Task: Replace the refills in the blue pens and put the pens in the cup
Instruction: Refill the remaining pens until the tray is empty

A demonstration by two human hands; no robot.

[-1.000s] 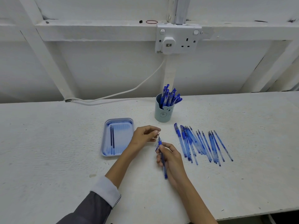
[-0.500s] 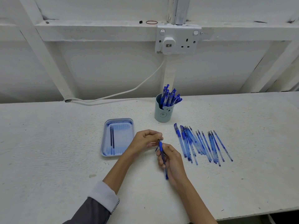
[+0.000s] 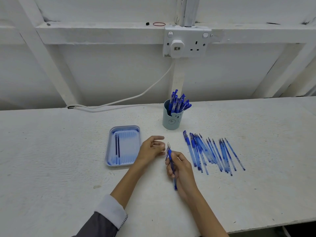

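My right hand point(image 3: 181, 170) grips a blue pen point(image 3: 171, 165) by its middle, metal tip pointing away from me. My left hand point(image 3: 151, 147) hovers just left of the tip with fingers loosely spread, holding nothing. A pale blue cup point(image 3: 172, 119) behind the hands holds several capped blue pens. To the right, several blue pens and refills point(image 3: 212, 153) lie in a fanned row on the table. A blue tray point(image 3: 111, 147) on the left holds two dark refills point(image 3: 117, 148).
The white table point(image 3: 51, 151) ends at a near edge at the lower right. A white cable point(image 3: 136, 96) runs along the back wall from a socket point(image 3: 186, 41). A red rubber band point(image 3: 159, 24) lies on the wall ledge.
My left hand has let go of the pen tip and opened, drifting slightly left. My right hand still holds the pen, whose tip end now looks assembled.
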